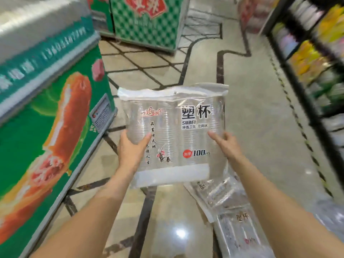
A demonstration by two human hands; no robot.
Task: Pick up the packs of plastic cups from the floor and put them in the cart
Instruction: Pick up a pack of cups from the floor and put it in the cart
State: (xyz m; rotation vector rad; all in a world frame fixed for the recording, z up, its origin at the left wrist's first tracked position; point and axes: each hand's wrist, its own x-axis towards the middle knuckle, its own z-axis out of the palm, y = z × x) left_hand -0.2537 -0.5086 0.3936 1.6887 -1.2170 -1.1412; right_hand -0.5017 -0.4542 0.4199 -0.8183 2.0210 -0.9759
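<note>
I hold a clear pack of plastic cups (173, 131) upright in front of me, well above the floor, its printed label facing me. My left hand (131, 148) grips its lower left side, thumb across the front. My right hand (226, 144) holds its lower right edge, fingers on the front. Two more packs lie on the floor below to the right: one pack (216, 192) partly hidden behind the held pack and my right arm, another pack (240, 233) nearer the bottom edge. No cart is in view.
A green chest freezer (46, 127) stands close on the left. A green display stand (147, 21) is ahead. Dark shelving with goods (316, 58) lines the right side. Glossy tiled floor (251, 108) runs between them.
</note>
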